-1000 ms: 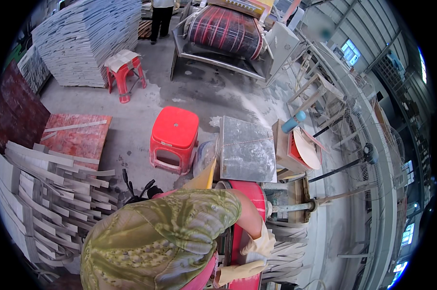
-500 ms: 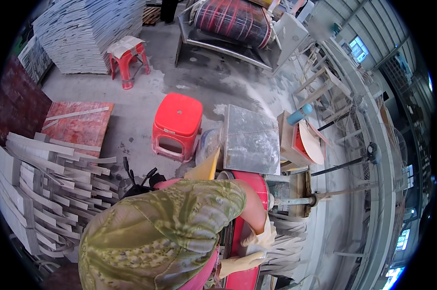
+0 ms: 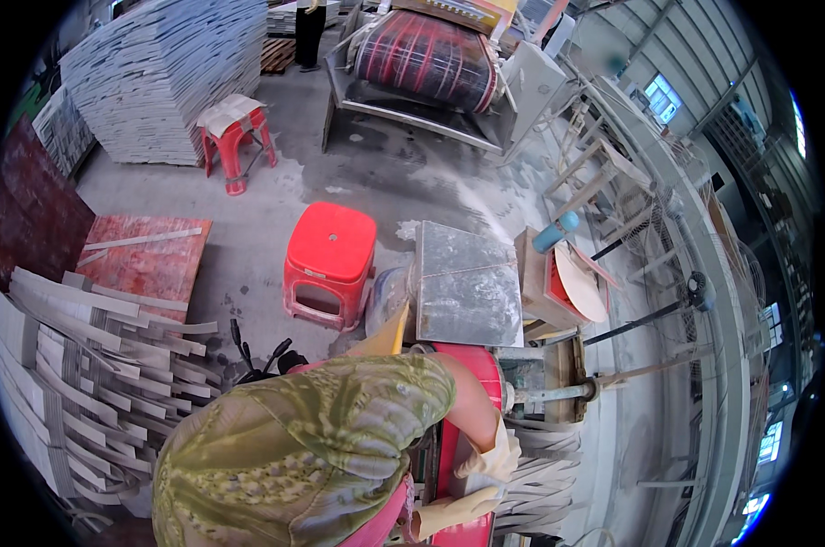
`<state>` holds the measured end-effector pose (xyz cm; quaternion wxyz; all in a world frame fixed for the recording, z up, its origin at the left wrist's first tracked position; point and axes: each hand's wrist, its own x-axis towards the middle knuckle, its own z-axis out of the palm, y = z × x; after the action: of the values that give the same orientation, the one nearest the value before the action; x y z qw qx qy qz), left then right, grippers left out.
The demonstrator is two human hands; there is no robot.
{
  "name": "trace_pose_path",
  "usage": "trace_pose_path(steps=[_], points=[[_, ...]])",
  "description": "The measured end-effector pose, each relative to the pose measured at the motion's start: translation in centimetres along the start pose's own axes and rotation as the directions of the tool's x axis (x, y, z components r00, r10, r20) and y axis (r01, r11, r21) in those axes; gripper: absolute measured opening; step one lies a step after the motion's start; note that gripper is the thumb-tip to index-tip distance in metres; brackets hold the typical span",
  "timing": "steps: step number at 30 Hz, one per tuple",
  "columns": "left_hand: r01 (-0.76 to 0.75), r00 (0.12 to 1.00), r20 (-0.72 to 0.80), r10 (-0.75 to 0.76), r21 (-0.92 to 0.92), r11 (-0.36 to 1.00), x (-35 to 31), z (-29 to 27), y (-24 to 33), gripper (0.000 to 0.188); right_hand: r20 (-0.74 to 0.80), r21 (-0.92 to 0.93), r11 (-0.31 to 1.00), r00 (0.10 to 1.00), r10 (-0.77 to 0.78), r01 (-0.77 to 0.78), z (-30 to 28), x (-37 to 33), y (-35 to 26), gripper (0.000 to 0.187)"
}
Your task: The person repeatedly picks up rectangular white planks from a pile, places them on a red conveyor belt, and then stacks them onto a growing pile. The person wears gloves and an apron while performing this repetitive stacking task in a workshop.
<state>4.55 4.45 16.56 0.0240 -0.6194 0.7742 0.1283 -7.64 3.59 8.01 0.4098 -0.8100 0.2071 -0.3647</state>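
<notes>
Strips (image 3: pixel 121 383) were left and right of the belt (image 3: pixel 481 366). Beyond the belt was a board (image 3: pixel 468 284), with a stool (image 3: pixel 331 244) to its left.

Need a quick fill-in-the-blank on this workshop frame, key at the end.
1. The hand nearer the gray panel, by the red belt, is covered by a pale ____.
2. The cylinder beside the pale rounded board is ____ in color.
3. The red stool with a covered seat stands ____ from the camera than the bare-seated red stool.

Missing words: glove; blue; farther
</notes>
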Motion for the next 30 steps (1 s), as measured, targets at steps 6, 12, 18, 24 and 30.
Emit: trace_pose_path(steps=[6,12,18,24,30], points=[[-0.003,0.999,-0.042,0.003,-0.002,1.000,-0.1,0.3,-0.2,0.078,-0.001,-0.004,1.000,1.000,0.004,-0.004,-0.1,-0.1,0.1,0.065],[-0.002,0.999,-0.038,0.003,0.009,1.000,-0.6,-0.1,-0.3,0.082,0.000,-0.009,1.000,1.000,0.009,-0.009,-0.3,-0.2,0.3,0.065],[-0.021,0.996,-0.091,0.025,0.049,0.999,-0.4,0.5,-0.6,0.080,-0.003,-0.009,1.000,1.000,0.010,-0.010,-0.5,-0.3,0.3,0.065],[-0.025,0.997,-0.071,0.028,0.044,0.999,-0.4,0.6,-1.0,0.082,0.013,-0.003,1.000,1.000,0.010,-0.010,-0.5,-0.8,0.4,0.065],[-0.028,0.998,-0.060,0.032,0.071,0.997,-0.1,0.7,-1.1,0.086,0.002,-0.009,1.000,1.000,0.015,-0.015,-0.8,-0.6,0.3,0.065]])
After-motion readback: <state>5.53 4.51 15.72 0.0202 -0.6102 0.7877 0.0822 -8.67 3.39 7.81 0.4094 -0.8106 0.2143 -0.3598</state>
